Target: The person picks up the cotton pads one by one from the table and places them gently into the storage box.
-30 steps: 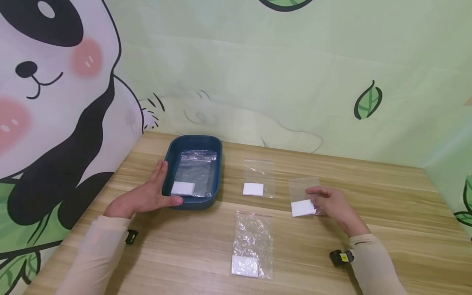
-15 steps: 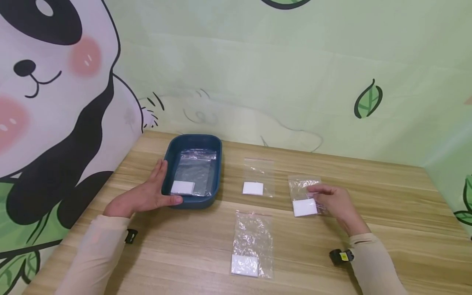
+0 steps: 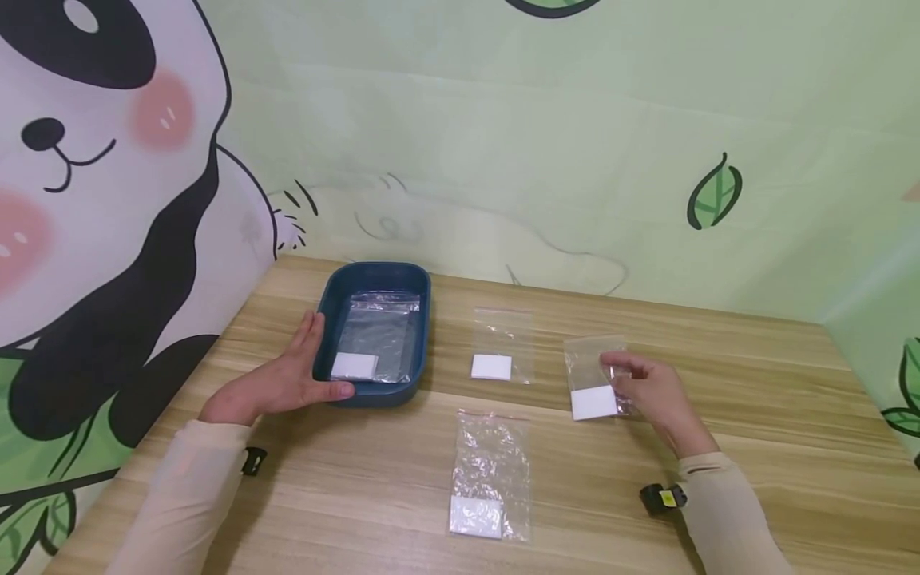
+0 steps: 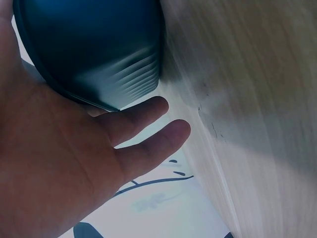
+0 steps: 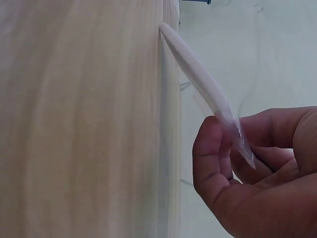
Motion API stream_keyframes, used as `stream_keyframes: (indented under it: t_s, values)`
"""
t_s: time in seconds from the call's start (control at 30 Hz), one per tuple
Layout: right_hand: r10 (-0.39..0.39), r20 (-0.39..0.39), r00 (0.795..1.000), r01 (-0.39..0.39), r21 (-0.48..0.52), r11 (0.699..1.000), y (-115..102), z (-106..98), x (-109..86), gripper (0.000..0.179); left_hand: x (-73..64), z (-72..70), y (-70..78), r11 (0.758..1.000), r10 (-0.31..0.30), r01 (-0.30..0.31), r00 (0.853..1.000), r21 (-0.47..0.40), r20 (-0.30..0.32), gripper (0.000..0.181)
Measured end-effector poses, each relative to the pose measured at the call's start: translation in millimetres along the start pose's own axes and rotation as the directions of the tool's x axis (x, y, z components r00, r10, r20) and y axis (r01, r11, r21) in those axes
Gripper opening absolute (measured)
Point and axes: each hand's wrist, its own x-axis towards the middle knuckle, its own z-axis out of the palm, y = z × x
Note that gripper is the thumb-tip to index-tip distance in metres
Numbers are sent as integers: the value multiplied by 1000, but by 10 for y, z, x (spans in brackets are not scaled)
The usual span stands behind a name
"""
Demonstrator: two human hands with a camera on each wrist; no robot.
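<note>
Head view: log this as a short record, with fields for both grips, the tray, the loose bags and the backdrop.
Left grip: touches the dark blue, rounded-rectangular tray, thumb at its near side
Right grip: pinches a clear plastic bag with a white rectangle
Tray contents: clear plastic bagging with a white patch, count unclear
Loose bags: two clear plastic ones on the light wood-grain table; far bag, near bag
Backdrop: pale green, with a panda print

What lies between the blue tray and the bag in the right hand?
A clear bag with a white patch, on the table; the head view shows it.
</note>
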Motion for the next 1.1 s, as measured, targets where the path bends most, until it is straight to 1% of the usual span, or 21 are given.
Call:
stream_keyframes:
  t_s: [0.13, 0.27, 0.53, 0.77, 1.1]
  values:
    - [-12, -9, 1000, 11, -38, 999, -8, 7, -5, 48, -4, -3, 5, 1000, 1, -1, 1000, 4, -1, 129]
    - [-18, 0, 1000, 18, -43, 999, -10, 14, -4, 52, -7, -3, 8, 1000, 1, -1, 1000, 5, -2, 129]
    - [-35, 16, 999, 36, -52, 998, -19, 7, -9, 56, -18, -7, 19, 1000, 4, -4, 1000, 4, -4, 128]
    - [-42, 24, 999, 45, -103, 994, -21, -8, -13, 55, -15, -8, 20, 1000, 1, -1, 1000, -5, -1, 128]
    - [-47, 13, 999, 47, -24, 999, -2, -20, -10, 55, -11, -1, 14, 1000, 3, -3, 1000, -7, -2, 128]
